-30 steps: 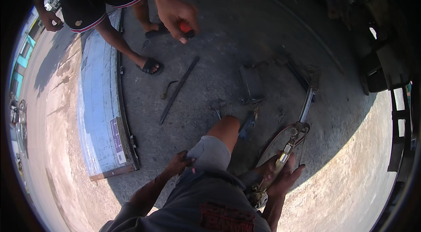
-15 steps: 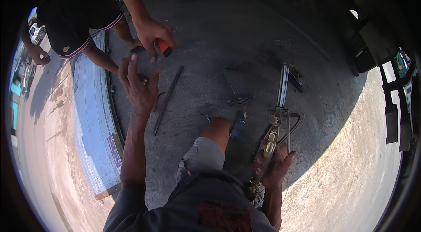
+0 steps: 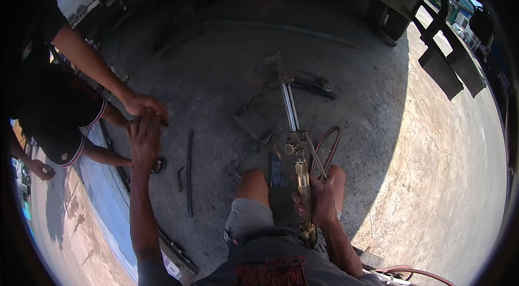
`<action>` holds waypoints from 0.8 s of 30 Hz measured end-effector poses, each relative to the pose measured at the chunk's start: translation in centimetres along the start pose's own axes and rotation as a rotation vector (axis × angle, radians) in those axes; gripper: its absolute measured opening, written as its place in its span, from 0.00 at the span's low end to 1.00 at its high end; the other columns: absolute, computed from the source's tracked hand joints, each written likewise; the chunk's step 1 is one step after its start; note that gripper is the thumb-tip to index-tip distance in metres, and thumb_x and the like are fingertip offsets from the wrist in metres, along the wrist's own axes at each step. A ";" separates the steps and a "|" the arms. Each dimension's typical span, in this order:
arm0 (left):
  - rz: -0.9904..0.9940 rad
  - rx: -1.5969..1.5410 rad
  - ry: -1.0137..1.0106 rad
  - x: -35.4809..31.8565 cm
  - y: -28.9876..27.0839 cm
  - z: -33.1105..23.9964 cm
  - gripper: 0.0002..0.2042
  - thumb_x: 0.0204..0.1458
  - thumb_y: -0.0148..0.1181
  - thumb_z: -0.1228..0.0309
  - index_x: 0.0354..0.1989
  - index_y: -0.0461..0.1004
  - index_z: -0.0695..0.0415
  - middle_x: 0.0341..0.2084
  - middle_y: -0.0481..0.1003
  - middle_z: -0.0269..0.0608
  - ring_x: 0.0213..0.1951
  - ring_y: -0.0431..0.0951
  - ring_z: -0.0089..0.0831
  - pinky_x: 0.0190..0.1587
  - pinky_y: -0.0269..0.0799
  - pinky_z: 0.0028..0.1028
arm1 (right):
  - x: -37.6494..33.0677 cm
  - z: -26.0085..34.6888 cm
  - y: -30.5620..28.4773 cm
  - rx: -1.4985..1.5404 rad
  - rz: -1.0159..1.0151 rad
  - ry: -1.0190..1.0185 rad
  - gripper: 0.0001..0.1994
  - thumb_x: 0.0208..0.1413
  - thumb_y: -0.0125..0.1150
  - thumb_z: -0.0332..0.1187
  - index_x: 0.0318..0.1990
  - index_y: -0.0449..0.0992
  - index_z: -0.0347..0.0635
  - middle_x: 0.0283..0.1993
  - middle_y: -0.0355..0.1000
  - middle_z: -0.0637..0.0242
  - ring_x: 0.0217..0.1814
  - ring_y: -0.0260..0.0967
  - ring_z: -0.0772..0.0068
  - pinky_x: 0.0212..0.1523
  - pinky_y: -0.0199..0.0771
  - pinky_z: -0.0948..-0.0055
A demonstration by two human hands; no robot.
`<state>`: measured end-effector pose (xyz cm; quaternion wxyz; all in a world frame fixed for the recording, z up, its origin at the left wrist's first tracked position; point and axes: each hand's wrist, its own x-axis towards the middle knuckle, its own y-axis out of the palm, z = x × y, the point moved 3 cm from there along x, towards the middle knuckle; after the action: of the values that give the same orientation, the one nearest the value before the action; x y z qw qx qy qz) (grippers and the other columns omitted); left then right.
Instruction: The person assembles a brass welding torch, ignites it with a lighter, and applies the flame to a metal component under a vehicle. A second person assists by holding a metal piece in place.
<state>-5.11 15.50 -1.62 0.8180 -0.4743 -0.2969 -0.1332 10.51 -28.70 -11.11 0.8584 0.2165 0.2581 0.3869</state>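
My right hand (image 3: 323,199) is wrapped round the brass handle of a cutting torch (image 3: 292,110). The torch's silvery tubes point away from me, toward a dark head above the concrete. A dark red hose (image 3: 333,133) loops beside its valves. My left hand (image 3: 144,144) is stretched out at the left, fingers curled, meeting a co-worker's hand (image 3: 141,103). A small dark end of something (image 3: 165,123) shows by the co-worker's fingertips; the rest of it is hidden between the two hands.
A thin dark bar (image 3: 190,172) lies between my left arm and knee. Dark metal pieces (image 3: 313,87) and a flat plate (image 3: 251,124) lie ahead. A pale blue panel (image 3: 105,189) runs along the left. Dark flaps (image 3: 443,72) hang at the right. Hoses (image 3: 421,273) trail at the lower right.
The co-worker's hand held a red and black object in plain sight; now my left hand has closed in beside that hand and the red part is hidden. My view has swung right.
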 end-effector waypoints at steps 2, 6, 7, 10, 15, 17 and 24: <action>-0.041 -0.071 0.049 1.0 -0.2 -0.7 0.19 0.57 0.63 0.75 0.57 0.74 0.60 0.55 0.75 0.47 0.60 0.72 0.48 0.63 0.65 0.49 | -0.2 0.1 -0.3 0.025 -0.004 -0.016 0.55 0.56 0.22 0.85 0.66 0.67 0.43 0.29 0.66 0.64 0.22 0.60 0.73 0.24 0.61 0.72; -0.145 -0.370 0.105 2.8 -2.1 -5.8 0.14 0.62 0.61 0.75 0.53 0.69 0.63 0.52 0.76 0.52 0.53 0.77 0.49 0.55 0.72 0.47 | -0.3 0.2 -0.1 0.063 -0.102 -0.064 0.54 0.57 0.21 0.84 0.65 0.67 0.42 0.30 0.67 0.63 0.22 0.61 0.73 0.24 0.63 0.72; 0.006 -0.661 -0.111 1.8 -1.5 -7.4 0.12 0.64 0.60 0.74 0.52 0.68 0.62 0.50 0.76 0.53 0.52 0.79 0.47 0.52 0.75 0.45 | -0.2 0.6 0.1 0.067 -0.127 -0.088 0.53 0.58 0.21 0.83 0.65 0.66 0.41 0.30 0.67 0.63 0.22 0.61 0.73 0.24 0.63 0.72; 0.233 -1.201 -0.372 -0.2 -1.0 -14.8 0.09 0.67 0.58 0.71 0.48 0.65 0.60 0.40 0.76 0.50 0.42 0.81 0.37 0.43 0.77 0.38 | -0.4 2.0 0.4 0.062 -0.182 -0.155 0.52 0.59 0.21 0.82 0.65 0.65 0.41 0.31 0.67 0.62 0.23 0.62 0.73 0.24 0.64 0.72; 0.531 -1.600 -0.387 -2.2 -2.0 -27.3 0.07 0.67 0.61 0.72 0.42 0.68 0.57 0.35 0.73 0.35 0.38 0.75 0.24 0.43 0.71 0.29 | 0.1 4.1 0.8 0.056 -0.211 -0.337 0.54 0.57 0.21 0.84 0.64 0.67 0.41 0.29 0.67 0.62 0.20 0.63 0.72 0.21 0.65 0.73; 0.640 -1.644 -0.293 -2.3 -2.8 -30.5 0.09 0.67 0.61 0.66 0.46 0.74 0.59 0.39 0.77 0.38 0.39 0.77 0.29 0.44 0.73 0.31 | 0.9 4.8 1.4 0.040 -0.225 -0.366 0.55 0.56 0.22 0.85 0.64 0.66 0.40 0.28 0.67 0.62 0.19 0.63 0.73 0.21 0.66 0.73; 0.803 -1.942 -0.375 -3.9 -3.6 -35.9 0.23 0.72 0.51 0.51 0.58 0.76 0.58 0.38 0.80 0.43 0.40 0.79 0.30 0.46 0.74 0.33 | 0.9 6.0 1.6 0.214 -0.116 -0.453 0.53 0.58 0.25 0.83 0.69 0.64 0.43 0.27 0.66 0.65 0.18 0.60 0.72 0.16 0.62 0.71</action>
<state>2.90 -17.26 -14.93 0.0148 -0.9990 -0.0066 0.0416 13.77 -28.01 -5.80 0.8872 0.3722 0.1106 0.2492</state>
